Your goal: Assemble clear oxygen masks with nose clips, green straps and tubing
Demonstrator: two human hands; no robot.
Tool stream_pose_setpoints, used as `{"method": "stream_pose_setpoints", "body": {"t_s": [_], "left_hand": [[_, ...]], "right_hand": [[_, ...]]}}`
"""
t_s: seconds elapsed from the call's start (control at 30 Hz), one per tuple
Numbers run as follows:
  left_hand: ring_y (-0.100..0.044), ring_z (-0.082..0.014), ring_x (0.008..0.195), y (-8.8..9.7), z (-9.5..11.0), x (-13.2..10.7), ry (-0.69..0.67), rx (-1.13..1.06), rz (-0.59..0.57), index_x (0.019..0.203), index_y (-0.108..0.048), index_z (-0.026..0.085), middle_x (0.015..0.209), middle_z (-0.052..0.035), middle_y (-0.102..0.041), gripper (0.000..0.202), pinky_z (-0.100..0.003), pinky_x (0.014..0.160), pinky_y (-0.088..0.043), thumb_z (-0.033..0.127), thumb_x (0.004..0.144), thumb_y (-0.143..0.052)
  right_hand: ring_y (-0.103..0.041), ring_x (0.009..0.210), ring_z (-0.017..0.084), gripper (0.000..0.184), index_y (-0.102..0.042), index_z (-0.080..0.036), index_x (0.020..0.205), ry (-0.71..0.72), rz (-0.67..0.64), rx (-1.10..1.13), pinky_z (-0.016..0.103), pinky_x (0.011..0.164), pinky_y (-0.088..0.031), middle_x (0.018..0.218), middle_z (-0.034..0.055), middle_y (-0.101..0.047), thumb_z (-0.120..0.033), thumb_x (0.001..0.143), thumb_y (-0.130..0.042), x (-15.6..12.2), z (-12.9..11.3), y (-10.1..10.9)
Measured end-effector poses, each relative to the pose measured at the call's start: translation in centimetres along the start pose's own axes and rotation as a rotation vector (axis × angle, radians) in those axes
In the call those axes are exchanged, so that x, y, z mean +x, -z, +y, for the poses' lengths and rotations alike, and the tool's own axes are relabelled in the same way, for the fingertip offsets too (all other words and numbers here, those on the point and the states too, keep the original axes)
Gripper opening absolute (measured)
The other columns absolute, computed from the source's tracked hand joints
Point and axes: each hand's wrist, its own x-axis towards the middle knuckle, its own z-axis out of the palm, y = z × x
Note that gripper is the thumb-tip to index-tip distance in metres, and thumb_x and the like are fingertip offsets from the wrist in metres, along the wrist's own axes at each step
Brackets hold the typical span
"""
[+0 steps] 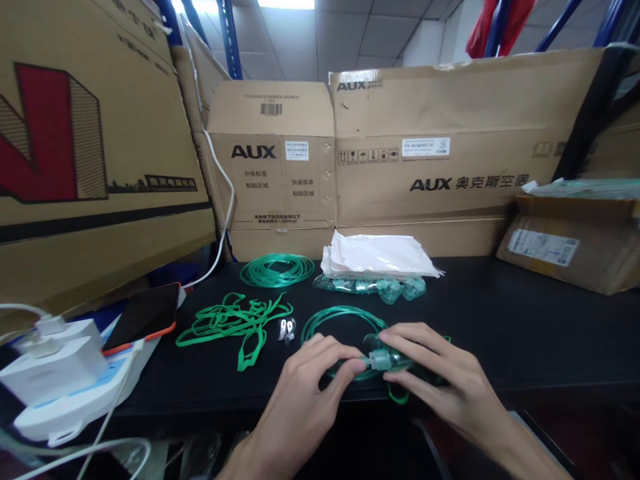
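Close to the table's front edge, my right hand (440,367) is closed around a clear green oxygen mask (399,360), partly hidden under its fingers. My left hand (315,387) pinches the end of a green tube at the mask's pale connector (379,361); thumb and forefinger cover the exact joint. Behind both hands lies a loop of this green tubing (345,311). A bit of green elastic strap (399,398) shows below the mask. Further left are a tangle of green elastic straps (225,333) and several small metal clips (287,329).
A coil of green tubing (277,270) lies at the back, beside more clear green masks (370,287) and a stack of white packets (377,255). Cardboard boxes (430,160) wall the rear. At left are a phone (143,317) and a power strip (117,377) with cables.
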Motion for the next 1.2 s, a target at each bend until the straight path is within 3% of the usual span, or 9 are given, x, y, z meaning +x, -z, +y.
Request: {"method": "stream_pose_setpoints", "body": {"t_s": [0.3, 0.83, 1.2], "left_hand": [[-0.062, -0.0169, 0.085, 0.14, 0.12, -0.03, 0.046, -0.004, -0.057, 0.097, -0.069, 0.024, 0.091, 0.0038, -0.069, 0.014, -0.029, 0.080, -0.045, 0.016, 0.102, -0.059], [-0.065, -0.0179, 0.085, 0.19, 0.26, -0.09, 0.042, 0.022, -0.068, 0.096, -0.066, 0.023, 0.090, 0.0019, -0.068, 0.013, -0.032, 0.089, -0.047, 0.017, 0.103, -0.056], [-0.065, -0.0185, 0.086, -0.20, -0.16, -0.26, -0.108, 0.063, 0.046, 0.106, -0.069, 0.024, 0.095, -0.0004, -0.072, 0.014, -0.031, 0.084, -0.049, 0.015, 0.102, -0.058]], "right_hand": [[-0.067, 0.105, 0.020, 0.044, -0.060, -0.024, 0.140, 0.005, -0.025, 0.021, 0.030, 0.087, -0.058, 0.119, 0.0082, -0.069, -0.018, 0.098, -0.069, -0.25, 0.22, -0.09], [-0.068, 0.095, 0.019, 0.045, -0.062, -0.022, 0.140, 0.004, -0.030, 0.050, 0.030, 0.079, -0.059, 0.109, 0.0082, -0.070, -0.020, 0.096, -0.071, -0.19, 0.16, -0.17], [-0.070, 0.093, 0.020, 0.036, -0.063, -0.023, 0.134, -0.085, -0.039, 0.035, 0.030, 0.079, -0.059, 0.107, 0.0074, -0.072, -0.025, 0.098, -0.068, 0.02, -0.32, -0.08]]}}
